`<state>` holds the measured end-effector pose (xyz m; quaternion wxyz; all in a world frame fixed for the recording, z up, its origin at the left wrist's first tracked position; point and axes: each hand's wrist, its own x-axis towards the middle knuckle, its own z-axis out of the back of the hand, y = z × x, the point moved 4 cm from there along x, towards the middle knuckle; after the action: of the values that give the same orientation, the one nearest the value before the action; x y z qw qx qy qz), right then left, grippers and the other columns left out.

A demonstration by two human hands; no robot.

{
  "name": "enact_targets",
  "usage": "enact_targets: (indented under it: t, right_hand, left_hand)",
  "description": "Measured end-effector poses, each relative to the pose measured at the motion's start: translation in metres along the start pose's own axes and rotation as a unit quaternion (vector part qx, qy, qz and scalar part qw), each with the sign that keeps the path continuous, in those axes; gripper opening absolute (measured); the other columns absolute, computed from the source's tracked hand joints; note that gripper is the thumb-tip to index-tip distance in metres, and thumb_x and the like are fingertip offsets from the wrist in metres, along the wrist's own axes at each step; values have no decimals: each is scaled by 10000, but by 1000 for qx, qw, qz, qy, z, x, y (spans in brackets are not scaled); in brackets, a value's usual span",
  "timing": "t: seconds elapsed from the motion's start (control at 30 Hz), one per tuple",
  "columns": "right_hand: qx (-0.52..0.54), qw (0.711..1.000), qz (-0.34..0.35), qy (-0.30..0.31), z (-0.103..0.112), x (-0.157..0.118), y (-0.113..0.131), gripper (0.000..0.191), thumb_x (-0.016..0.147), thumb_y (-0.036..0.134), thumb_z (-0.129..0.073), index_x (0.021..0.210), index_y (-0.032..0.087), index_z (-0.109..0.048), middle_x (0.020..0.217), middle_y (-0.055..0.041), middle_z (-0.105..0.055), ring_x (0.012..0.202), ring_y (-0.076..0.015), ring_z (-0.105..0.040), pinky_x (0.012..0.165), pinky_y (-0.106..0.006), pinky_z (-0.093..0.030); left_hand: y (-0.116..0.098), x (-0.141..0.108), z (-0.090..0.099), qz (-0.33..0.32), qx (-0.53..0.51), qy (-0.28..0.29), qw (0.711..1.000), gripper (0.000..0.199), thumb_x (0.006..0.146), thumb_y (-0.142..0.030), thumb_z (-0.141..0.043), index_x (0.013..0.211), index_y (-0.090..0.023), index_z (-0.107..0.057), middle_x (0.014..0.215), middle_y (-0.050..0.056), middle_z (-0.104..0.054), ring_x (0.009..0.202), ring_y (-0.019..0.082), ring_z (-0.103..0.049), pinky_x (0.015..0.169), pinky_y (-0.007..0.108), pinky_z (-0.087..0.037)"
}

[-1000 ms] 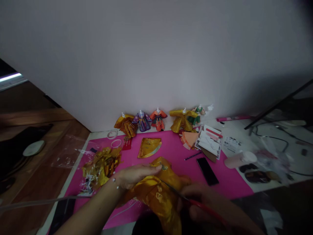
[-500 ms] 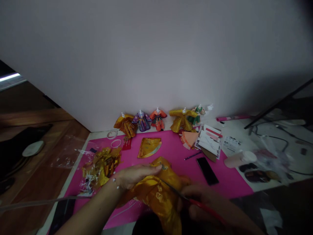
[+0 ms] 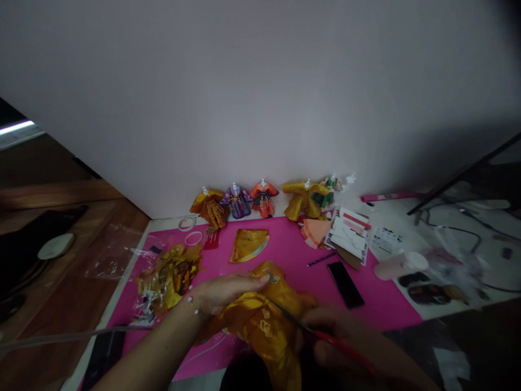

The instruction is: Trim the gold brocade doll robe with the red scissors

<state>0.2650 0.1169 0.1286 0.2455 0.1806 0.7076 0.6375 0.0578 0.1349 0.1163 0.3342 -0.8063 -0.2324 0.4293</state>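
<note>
Left hand: I am seeing the left hand (image 3: 223, 293) grasping the gold cloth (image 3: 277, 326) at lower centre, thumb lying along its top and the other fingers going out of sight beneath.
Right hand: The right hand (image 3: 345, 326) is closing around the red handle of the scissors (image 3: 334, 342), to the lower right; blur is hiding the exact finger placement.
Reason for hold: I am judging that the left thumb is pinning the folds so that the cloth is not slipping, while the right hand is steering the blades from the opposite side.
Cloth against grip: The cloth is bunching between both hands, its upper part rising just beyond the left thumb tip and its lower part hanging towards the bottom edge.
Scissors against cloth: The blades are pointing up and left across the cloth, towards the thumb; whether they are parting, I cannot tell.
Mat: The pink mat (image 3: 285, 233) is lying under the work, probably protecting the surface.
Fan-shaped piece: The piece (image 3: 245, 247) is lying flat above the hands, apart from them.
Scraps: The scraps (image 3: 175, 271) are heaping at left centre, presumably for separation.
Dolls: The dolls (image 3: 264, 201) are standing or leaning along the wall (image 3: 260, 98), seemingly for support.
Phone: The phone (image 3: 345, 284) is lying right of centre.
</note>
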Motion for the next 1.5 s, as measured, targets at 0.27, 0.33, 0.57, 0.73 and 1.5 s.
enact_targets:
  t: [0.27,0.33,0.57,0.73,1.5]
  right_hand:
    - [-10,998,-54,0,1,-4,-15,161,768,304,-715,856,170,-723,801,8,-587,655,-121,-506,573,-219,-370]
    - [-9,998,-67,-2,1,-5,-18,156,772,297,-719,859,169,-735,779,14,-587,652,-123,-513,578,-222,-376]
    - [-11,999,-48,0,2,-4,-17,216,783,361,-736,900,181,-743,852,-21,-665,771,-183,-597,661,-262,-443]
    - [-1,1000,-2,2,2,-2,-4,174,773,269,-696,914,182,-750,866,-11,-649,742,-157,-575,646,-240,-433]
    - [-51,987,-143,-62,22,-24,-10,406,720,557,-751,956,229,-793,746,-14,-619,625,-149,-475,525,-226,-347]
  left_hand:
    - [-4,0,-3,2,10,-11,1000,486,624,-618,-831,806,-169,-789,998,109,-826,1261,357,-610,1160,454,-338]
    - [-3,1,-3,5,11,-9,1000,478,628,-616,-830,801,-173,-787,994,101,-827,1235,357,-629,1157,456,-342]
    - [1,3,-2,16,-32,3,999,524,647,-585,-838,940,-155,-780,1049,124,-814,1206,346,-647,1140,480,-357]
    - [2,4,-3,21,-26,-3,999,513,659,-597,-825,919,-156,-786,1045,119,-817,1255,362,-616,1149,491,-341]
    - [2,11,15,9,-55,-11,998,511,605,-589,-863,869,-160,-777,1037,110,-821,1099,311,-708,1086,426,-432]
